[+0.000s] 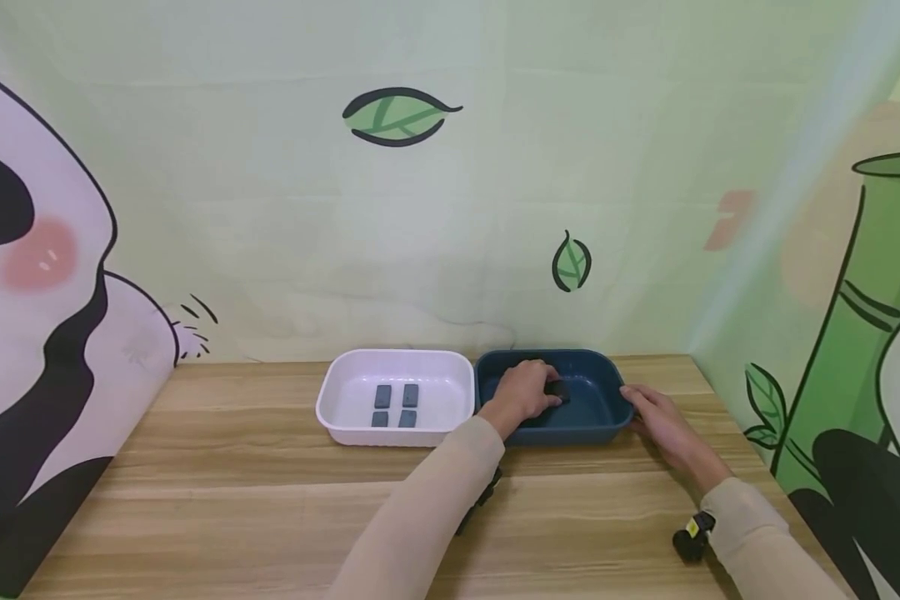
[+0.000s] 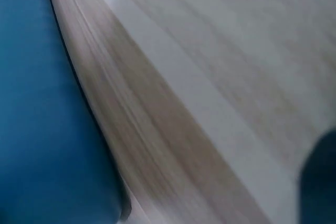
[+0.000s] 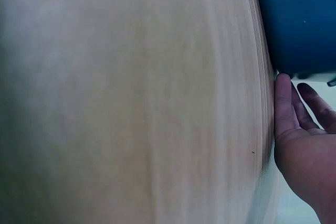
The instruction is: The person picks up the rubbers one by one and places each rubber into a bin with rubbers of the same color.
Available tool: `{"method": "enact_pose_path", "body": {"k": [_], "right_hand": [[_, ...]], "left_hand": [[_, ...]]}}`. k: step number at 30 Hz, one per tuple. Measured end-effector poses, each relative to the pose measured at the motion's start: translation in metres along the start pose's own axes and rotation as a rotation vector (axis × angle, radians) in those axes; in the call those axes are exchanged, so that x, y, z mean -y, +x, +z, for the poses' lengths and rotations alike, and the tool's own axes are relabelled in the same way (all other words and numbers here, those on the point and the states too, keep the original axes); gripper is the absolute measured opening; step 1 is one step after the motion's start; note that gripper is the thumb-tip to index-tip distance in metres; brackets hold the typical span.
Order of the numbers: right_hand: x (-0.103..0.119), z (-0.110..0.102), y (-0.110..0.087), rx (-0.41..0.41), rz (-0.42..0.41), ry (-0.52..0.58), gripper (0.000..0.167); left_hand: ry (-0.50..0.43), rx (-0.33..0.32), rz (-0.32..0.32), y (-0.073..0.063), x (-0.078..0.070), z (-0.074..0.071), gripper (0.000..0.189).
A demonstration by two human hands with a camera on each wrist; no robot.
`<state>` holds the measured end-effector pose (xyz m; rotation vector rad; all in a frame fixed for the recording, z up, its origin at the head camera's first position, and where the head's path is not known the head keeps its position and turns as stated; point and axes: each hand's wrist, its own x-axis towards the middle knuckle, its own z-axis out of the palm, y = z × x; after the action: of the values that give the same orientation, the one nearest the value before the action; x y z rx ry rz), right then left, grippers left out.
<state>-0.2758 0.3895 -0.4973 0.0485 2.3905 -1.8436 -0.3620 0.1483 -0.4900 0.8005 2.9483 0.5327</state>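
Note:
My left hand reaches into the dark blue tray, its fingers curled at a small dark block. The fingers partly cover the block, which appears pinched at the fingertips. At the tray's right end, my right hand holds the rim; in the right wrist view, fingers of this hand touch the tray's lower corner. To the left stands a white tray, holding several small grey-blue rectangular blocks in two rows. The left wrist view shows the blue tray's outer wall, but not the left hand's fingers.
Both trays stand side by side on a wood-grain table, close to the printed backdrop. A small black device sits at the right wrist, and a dark one shows beside the left forearm.

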Motion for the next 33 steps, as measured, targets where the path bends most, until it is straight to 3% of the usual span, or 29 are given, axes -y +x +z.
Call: {"method": "enact_pose_path", "body": {"k": [8, 17, 23, 30, 33], "right_hand": [[0.001, 0.003, -0.001, -0.002, 0.011, -0.005, 0.071], [0.002, 0.003, -0.002, -0.016, 0.021, 0.008, 0.071], [0.003, 0.003, 0.000, -0.005, 0.020, 0.011, 0.071], [0.001, 0.004, 0.000, -0.011, 0.032, 0.014, 0.072], [0.001, 0.002, 0.000, -0.011, 0.034, 0.009, 0.073]], "left_hand": [[0.039, 0.034, 0.007, -0.002, 0.002, -0.002, 0.043], [-0.018, 0.132, 0.030, -0.015, 0.001, -0.027, 0.064], [-0.089, 0.068, 0.082, -0.027, 0.010, -0.051, 0.067], [-0.239, -0.015, 0.155, -0.055, 0.026, -0.090, 0.061], [-0.252, -0.039, 0.191, -0.069, 0.035, -0.103, 0.059]]}}
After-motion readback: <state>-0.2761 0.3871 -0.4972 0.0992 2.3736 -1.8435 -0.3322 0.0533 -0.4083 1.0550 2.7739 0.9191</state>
